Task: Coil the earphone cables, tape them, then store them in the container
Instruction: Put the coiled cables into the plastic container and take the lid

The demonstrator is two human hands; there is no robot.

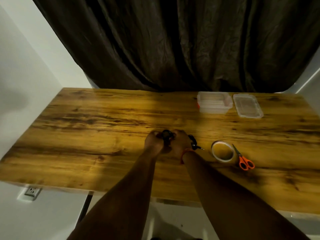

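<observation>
At the far left, below the near edge of the wooden surface (86, 118), we see a wall socket (32, 191). Moving right to the middle of the surface, our left hand (154, 141) has its fingers curled round the left side of a small black coil of earphone cable (167, 135). Our right hand (181, 142) sits directly beside it, fingers bent round the right side of the same coil, so both hands grip it between them just above the surface. An orange band (186, 153) circles the right wrist. Just right of that hand, a second black earphone bundle (194, 142) lies on the surface, its plug tip pointing right. Further right rests a roll of clear tape (223, 151) lying flat, and touching its right side are orange-handled scissors (244, 160), blades pointing to the far side. At the far right edge of the surface stands an open clear plastic container (213, 104), with its lid (247, 105) lying flat just to its right. A dark curtain (173, 40) hangs behind.
</observation>
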